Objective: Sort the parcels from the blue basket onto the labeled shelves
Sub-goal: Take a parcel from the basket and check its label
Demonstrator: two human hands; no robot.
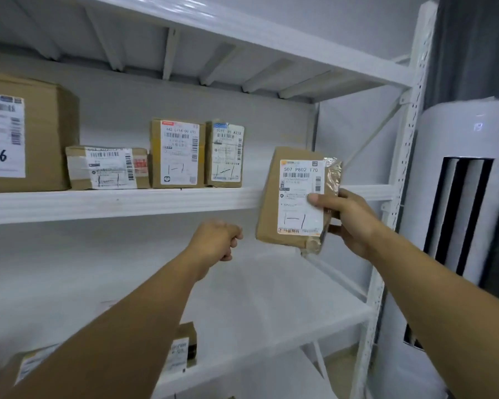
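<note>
Right hand (346,220) has the parcel (297,197) by its right edge: thumb across the white label, the other fingers wrapped round the back. It's up in the air, slightly tilted, overlapping the front lip of the middle shelf (113,204) near its right end and not resting on it. A stretch of bare board runs between the last box and the corner post (406,139) – that's the open room.

On that shelf, left to right:
- big box (41,133), cut off by the frame
- flat box (107,168)
- tall box (177,154)
- narrower box (226,155), just beside the tall one

Left hand (216,240) hangs below the shelf lip with its fingers curled in, holding nothing.

On the lower shelf (271,306), a small box (185,347) and another labelled parcel (29,364) are mostly hidden behind the left forearm; I can't read their labels. A white floor unit (458,197) stands right of the post.
</note>
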